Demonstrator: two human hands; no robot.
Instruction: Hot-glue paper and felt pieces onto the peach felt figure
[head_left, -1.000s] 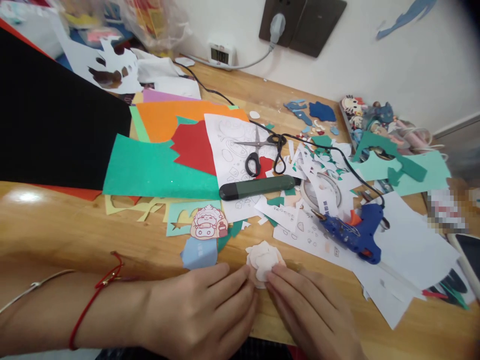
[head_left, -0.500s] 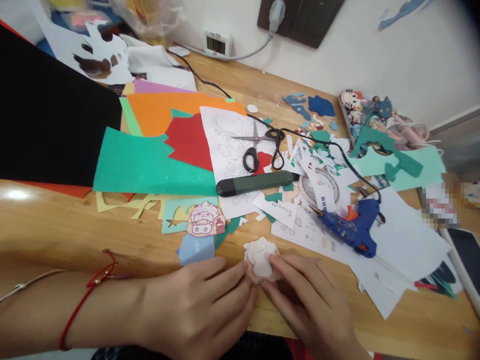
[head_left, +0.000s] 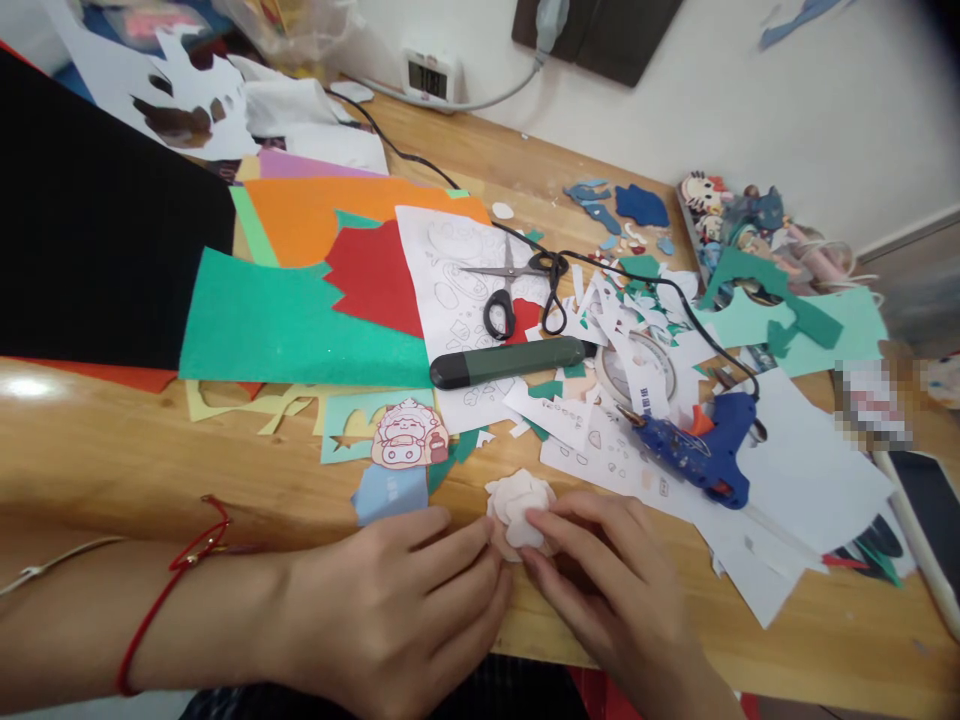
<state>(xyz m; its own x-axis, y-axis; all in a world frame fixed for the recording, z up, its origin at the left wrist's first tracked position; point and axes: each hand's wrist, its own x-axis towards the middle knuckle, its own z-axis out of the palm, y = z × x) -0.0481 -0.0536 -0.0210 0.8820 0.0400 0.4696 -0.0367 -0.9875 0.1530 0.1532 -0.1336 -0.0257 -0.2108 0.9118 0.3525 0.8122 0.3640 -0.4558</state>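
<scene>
Left hand (head_left: 405,600) and right hand (head_left: 615,585) each pinch the pale cutout (head_left: 516,500) against the desk (head_left: 112,450), apparently to keep its layers aligned.

Home craft workspace: felt sheets (head_left: 300,325), scissors (head_left: 517,290), glue gun (head_left: 701,450) and paper scraps (head_left: 637,320) are covering a wooden tabletop (head_left: 112,450) beside a wall socket (head_left: 592,30).
</scene>
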